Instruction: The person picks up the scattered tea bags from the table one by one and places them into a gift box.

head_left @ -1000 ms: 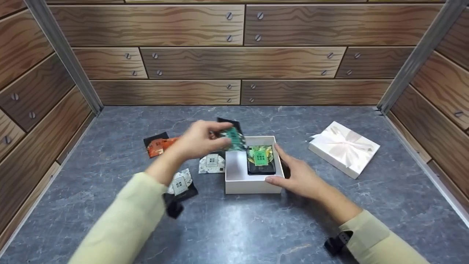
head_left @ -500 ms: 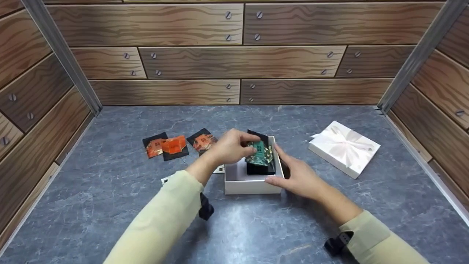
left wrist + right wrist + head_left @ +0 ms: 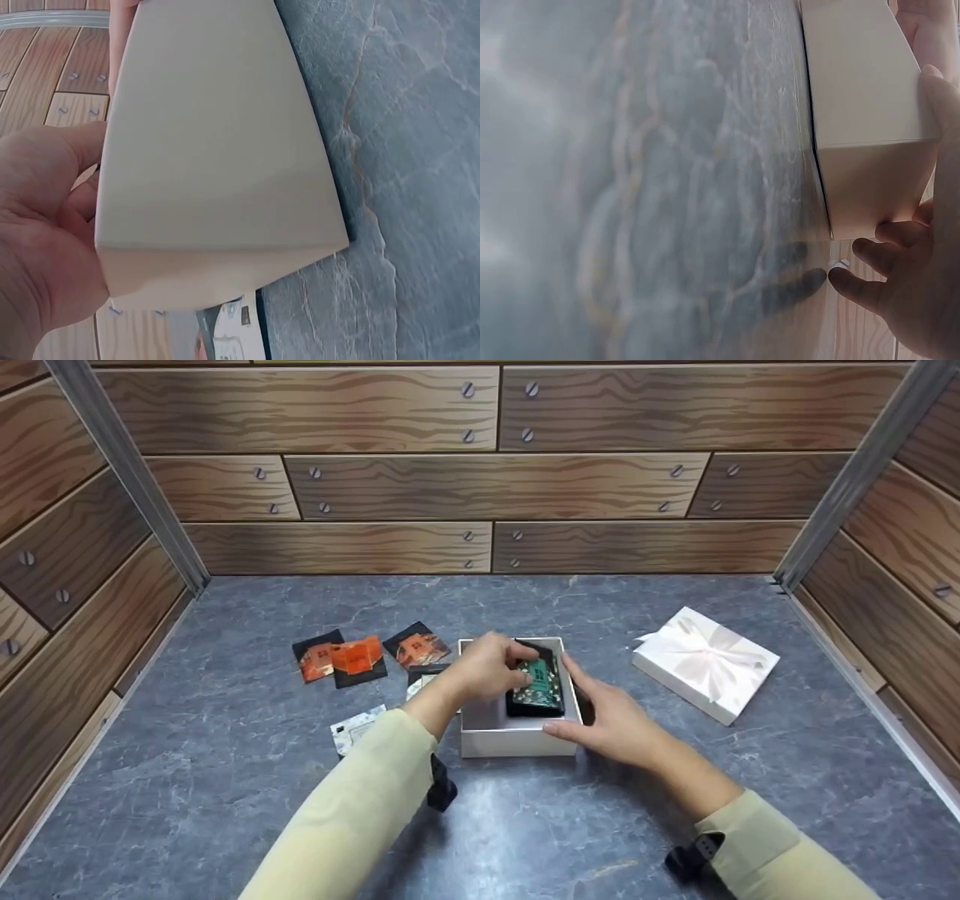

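Note:
In the head view my left hand (image 3: 489, 666) reaches into an open white box (image 3: 516, 743). Its thumb and fingers pinch a black packet with a green label (image 3: 540, 691), which lies slightly askew on a dark packet in the box's right half. My right hand (image 3: 616, 729) holds the box at its right side, thumb at the near corner and index finger along the wall. In the left wrist view the box's outer wall (image 3: 217, 135) hides the packet; part of the left hand (image 3: 45, 217) shows behind it. The right wrist view shows the right hand's fingertips (image 3: 889, 240) against the box.
A white lid with a pale ribbon bow (image 3: 709, 656) lies to the right of the box. Left of it are several loose packets, orange-printed ones (image 3: 356, 656) farther back and white-patterned ones (image 3: 354, 727) nearer, partly covered by the left arm. Wood-patterned walls (image 3: 495, 487) enclose the grey table.
My left hand has carried the green-labelled packet rightward from beyond the box's left wall and lowered it onto the packet inside. The right hand and the box have stayed put.

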Motion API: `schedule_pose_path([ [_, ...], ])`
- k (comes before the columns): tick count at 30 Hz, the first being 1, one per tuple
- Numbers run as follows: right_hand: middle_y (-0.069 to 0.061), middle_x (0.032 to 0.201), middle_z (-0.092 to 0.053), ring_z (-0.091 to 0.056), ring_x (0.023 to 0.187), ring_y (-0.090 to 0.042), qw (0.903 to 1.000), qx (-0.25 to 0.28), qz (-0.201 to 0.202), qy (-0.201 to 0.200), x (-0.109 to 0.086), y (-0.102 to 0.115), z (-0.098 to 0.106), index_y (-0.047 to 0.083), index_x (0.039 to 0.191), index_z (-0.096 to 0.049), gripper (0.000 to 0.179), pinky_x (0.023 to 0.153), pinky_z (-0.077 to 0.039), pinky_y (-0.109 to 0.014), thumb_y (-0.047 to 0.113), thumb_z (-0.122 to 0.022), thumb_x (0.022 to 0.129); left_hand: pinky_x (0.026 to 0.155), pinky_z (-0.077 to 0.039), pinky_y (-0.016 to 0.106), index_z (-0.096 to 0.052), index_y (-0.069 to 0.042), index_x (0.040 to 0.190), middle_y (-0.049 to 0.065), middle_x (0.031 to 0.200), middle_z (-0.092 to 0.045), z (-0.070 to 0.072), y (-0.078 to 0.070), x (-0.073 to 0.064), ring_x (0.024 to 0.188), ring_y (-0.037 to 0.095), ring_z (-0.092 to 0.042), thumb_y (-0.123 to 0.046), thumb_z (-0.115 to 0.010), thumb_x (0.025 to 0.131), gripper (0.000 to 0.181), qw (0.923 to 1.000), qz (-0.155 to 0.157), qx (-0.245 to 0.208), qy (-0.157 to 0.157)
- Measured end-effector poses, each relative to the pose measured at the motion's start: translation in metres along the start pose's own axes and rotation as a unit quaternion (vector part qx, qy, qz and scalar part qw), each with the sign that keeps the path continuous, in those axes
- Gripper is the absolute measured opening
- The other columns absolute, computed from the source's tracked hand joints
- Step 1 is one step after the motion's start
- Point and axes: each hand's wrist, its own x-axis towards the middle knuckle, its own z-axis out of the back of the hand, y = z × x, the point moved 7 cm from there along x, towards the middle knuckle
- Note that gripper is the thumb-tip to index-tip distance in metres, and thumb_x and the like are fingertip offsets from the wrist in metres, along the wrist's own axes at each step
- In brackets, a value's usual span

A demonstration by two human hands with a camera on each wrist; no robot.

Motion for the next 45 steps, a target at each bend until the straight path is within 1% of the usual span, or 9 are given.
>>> schedule_pose_path([
  [3, -0.03, 0.155, -0.05, -0.052, 0.139, -0.047, 1.0, -0.002, 0.001, -0.001, 0.0, 0.0, 0.0, 0.013, 0.171, -0.021, 0.108, 0.113, -0.041, -0.064, 0.061, -0.076, 0.091, 0.068, -0.047, 0.025, -0.07, -0.006, 0.139, 0.007, 0.088, -0.072, -0.002, 0.001, 0.002, 0.071, 0.01, -0.054, -0.007, -0.077, 0.096, 0.043, 0.9998, 0.014, 0.016, -0.002],
  [6, -0.03, 0.155, -0.05, -0.052, 0.139, -0.046, 1.0, -0.005, 0.001, -0.002, 0.0, 0.0, 0.0, 0.012, 0.171, -0.022, 0.108, 0.114, -0.041, -0.063, 0.061, -0.076, 0.091, 0.067, -0.046, 0.026, -0.072, -0.007, 0.138, 0.005, 0.08, -0.068, -0.005, 0.002, 0.003, 0.069, 0.011, -0.053, -0.007, -0.077, 0.096, 0.042, 0.999, 0.023, 0.037, -0.005],
  [10, -0.029, 0.155, -0.05, -0.051, 0.139, -0.046, 1.0, -0.008, 0.001, -0.003, 0.0, 0.0, -0.001, 0.011, 0.17, -0.023, 0.108, 0.114, -0.041, -0.063, 0.061, -0.076, 0.091, 0.084, -0.054, 0.028, -0.072, -0.008, 0.136, 0.007, 0.106, -0.079, -0.008, 0.003, 0.005, 0.088, 0.013, -0.063, -0.007, -0.077, 0.095, 0.041, 0.9976, 0.03, 0.061, -0.011],
  [14, -0.029, 0.155, -0.049, -0.051, 0.14, -0.046, 1.0, -0.007, 0.005, -0.004, 0.001, 0.001, -0.001, 0.012, 0.17, -0.023, 0.107, 0.114, -0.041, -0.062, 0.06, -0.076, 0.091, 0.104, -0.051, 0.032, -0.072, -0.007, 0.136, 0.006, 0.132, -0.073, -0.01, 0.004, 0.006, 0.116, 0.016, -0.065, -0.004, -0.075, 0.095, 0.042, 0.9966, 0.034, 0.074, -0.011],
  [20, -0.029, 0.156, -0.049, -0.05, 0.141, -0.045, 0.9999, 0.0, 0.012, -0.007, 0.001, 0.003, -0.001, 0.011, 0.17, -0.023, 0.106, 0.115, -0.04, -0.061, 0.059, -0.077, 0.092, 0.111, -0.048, 0.033, -0.071, -0.008, 0.138, 0.005, 0.139, -0.069, -0.011, 0.004, 0.005, 0.127, 0.018, -0.063, -0.004, -0.074, 0.096, 0.043, 0.9948, 0.044, 0.092, -0.006],
  [28, -0.03, 0.156, -0.049, -0.05, 0.141, -0.045, 1.0, 0.0, 0.007, -0.003, 0.001, 0.003, -0.002, 0.011, 0.17, -0.022, 0.107, 0.115, -0.04, -0.062, 0.059, -0.077, 0.092, 0.111, -0.047, 0.035, -0.069, -0.01, 0.141, 0.005, 0.142, -0.068, -0.01, 0.002, 0.003, 0.127, 0.02, -0.062, -0.008, -0.074, 0.097, 0.045, 0.9918, 0.054, 0.116, 0.008],
  [34, -0.029, 0.157, -0.047, -0.05, 0.141, -0.045, 1.0, -0.001, 0.005, -0.002, 0.002, 0.003, -0.002, 0.012, 0.17, -0.022, 0.108, 0.116, -0.04, -0.062, 0.061, -0.077, 0.091, 0.112, -0.047, 0.038, -0.068, -0.012, 0.144, 0.008, 0.139, -0.069, 0.0, -0.003, -0.002, 0.129, 0.025, -0.063, -0.012, -0.077, 0.096, 0.048, 0.9882, 0.057, 0.142, 0.016],
  [41, -0.029, 0.157, -0.047, -0.05, 0.141, -0.047, 1.0, -0.001, -0.005, 0.001, 0.002, 0.0, -0.001, 0.013, 0.171, -0.02, 0.112, 0.115, -0.039, -0.063, 0.063, -0.077, 0.089, 0.114, -0.046, 0.044, -0.068, -0.013, 0.144, 0.008, 0.142, -0.068, 0.017, -0.01, -0.009, 0.136, 0.029, -0.059, -0.016, -0.076, 0.099, 0.046, 0.9891, 0.06, 0.133, 0.021],
  [45, -0.029, 0.158, -0.047, -0.049, 0.141, -0.048, 0.9999, -0.006, -0.012, 0.002, 0.001, -0.001, 0.0, 0.014, 0.171, -0.02, 0.111, 0.115, -0.038, -0.065, 0.064, -0.077, 0.089, 0.098, -0.057, 0.041, -0.064, -0.014, 0.148, 0.011, 0.137, -0.07, 0.031, -0.013, -0.019, 0.12, 0.027, -0.069, -0.016, -0.074, 0.101, 0.048, 0.9935, 0.051, 0.101, 0.016],
])
